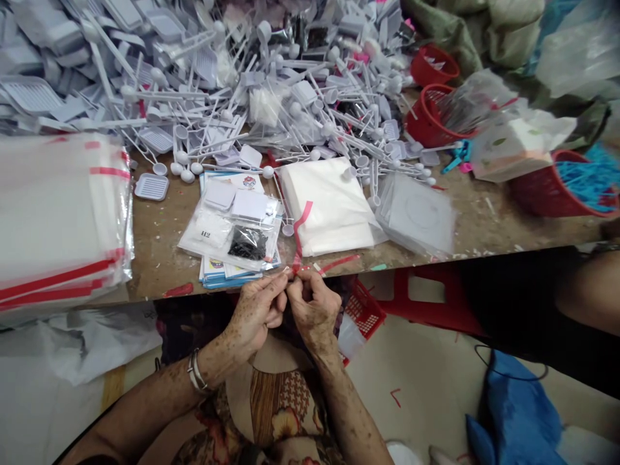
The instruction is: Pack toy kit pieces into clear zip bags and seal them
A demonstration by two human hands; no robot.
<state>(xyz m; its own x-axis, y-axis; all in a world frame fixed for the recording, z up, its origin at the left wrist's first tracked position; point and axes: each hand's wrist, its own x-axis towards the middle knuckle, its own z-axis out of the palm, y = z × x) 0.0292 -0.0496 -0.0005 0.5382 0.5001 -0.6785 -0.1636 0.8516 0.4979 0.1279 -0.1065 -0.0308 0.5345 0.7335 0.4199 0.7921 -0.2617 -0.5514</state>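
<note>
My left hand [261,302] and my right hand [314,302] meet at the table's front edge, fingertips pinched close together. A narrow red strip [301,231] rises from between the fingertips and bends over a stack of white sheets or bags [329,200]. Its lower end appears to be in my right fingers; what the left fingers pinch is too small to make out. Just beyond my left hand, a clear packet [227,223] holds white trays, a white pouch marked H2 and a black-filled pouch [248,243]. It lies on printed cards [217,279] with blue edges.
White spoons and small trays [203,110] are heaped across the back. Clear bags with red strips [58,219] are stacked left. Flat translucent pieces [416,213] lie right. Red baskets [429,119] and a red tub [537,187] of blue pieces stand farther right. Another person's arm [591,290] shows.
</note>
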